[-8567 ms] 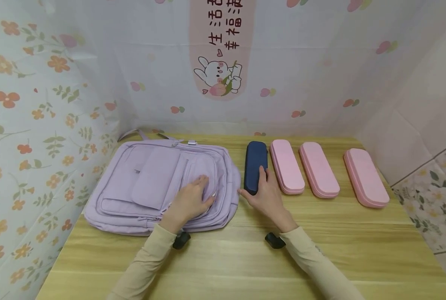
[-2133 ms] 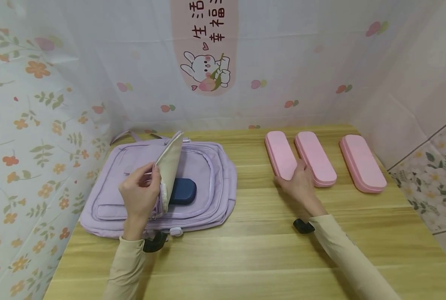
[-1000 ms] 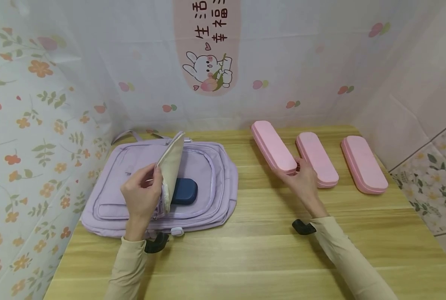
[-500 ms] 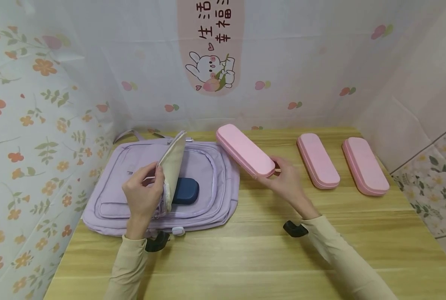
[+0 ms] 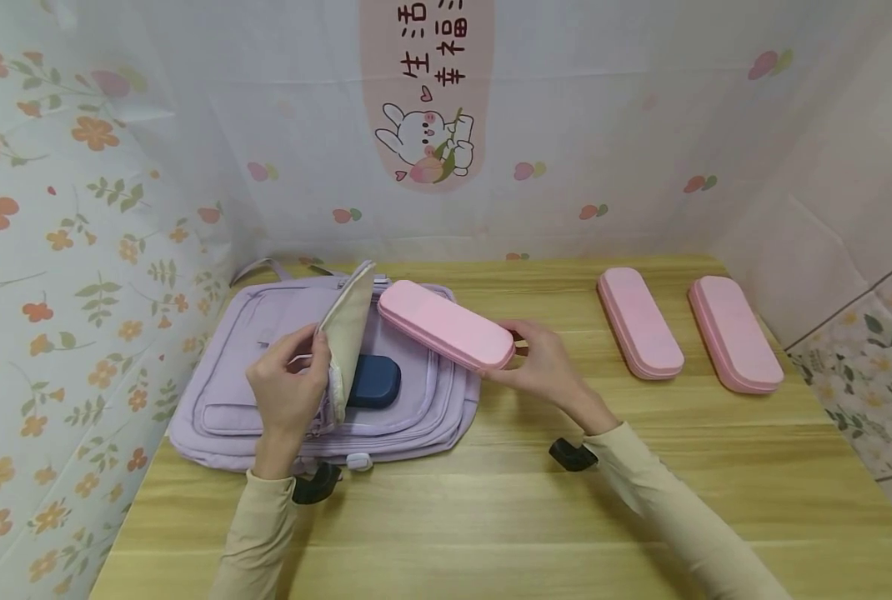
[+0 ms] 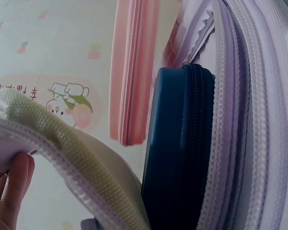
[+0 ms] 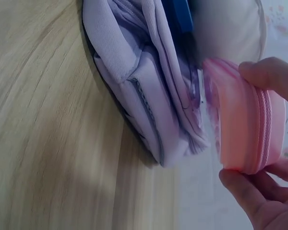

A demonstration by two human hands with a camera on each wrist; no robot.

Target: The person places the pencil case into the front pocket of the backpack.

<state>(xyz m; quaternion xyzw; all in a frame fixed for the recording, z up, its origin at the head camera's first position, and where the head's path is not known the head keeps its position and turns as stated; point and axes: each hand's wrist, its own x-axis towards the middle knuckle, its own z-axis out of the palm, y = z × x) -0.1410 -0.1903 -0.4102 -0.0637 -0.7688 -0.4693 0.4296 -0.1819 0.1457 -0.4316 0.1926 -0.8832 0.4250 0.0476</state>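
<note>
The left hand (image 5: 284,383) pinches the flap (image 5: 350,329) up, seemingly so the pocket (image 5: 377,342) gapes, while the right hand (image 5: 542,360) clamps its fingers (image 7: 247,191) on one end of a pink case (image 5: 446,323).

I make out the backpack (image 5: 221,379) as matt, finely woven cloth, its raised flap (image 5: 350,325) lined in a coarser cream fabric. In the backpack's open pocket, the navy case (image 5: 375,382) looks smooth and dull, with a ribbed zip (image 6: 196,115). Over the backpack, I see the pink case (image 5: 446,323) as smooth and matt. Beneath the backpack, the table (image 5: 453,517) shows wood grain with a soft sheen; behind it hangs thin, creased curtain cloth (image 5: 303,150).
</note>
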